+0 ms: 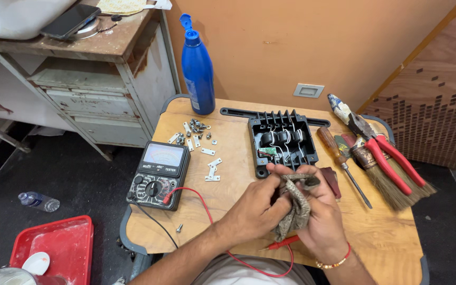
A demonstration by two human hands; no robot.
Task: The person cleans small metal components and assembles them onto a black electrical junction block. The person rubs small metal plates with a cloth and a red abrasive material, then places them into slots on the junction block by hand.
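Note:
My left hand and my right hand are pressed together over the wooden table, both gripping a crumpled grey-brown cloth. What the cloth wraps is hidden. Just beyond the fingers lies an open black plastic housing with coils and white wires inside. A small dark red block peeks out beside my right hand. A red test probe lies under my wrists, its red lead running to a black analog multimeter on the left.
Loose screws and small metal plates lie near a blue bottle. To the right lie a wooden-handled screwdriver, red-handled pliers and a brush. A red tray and a clear bottle sit on the floor at left.

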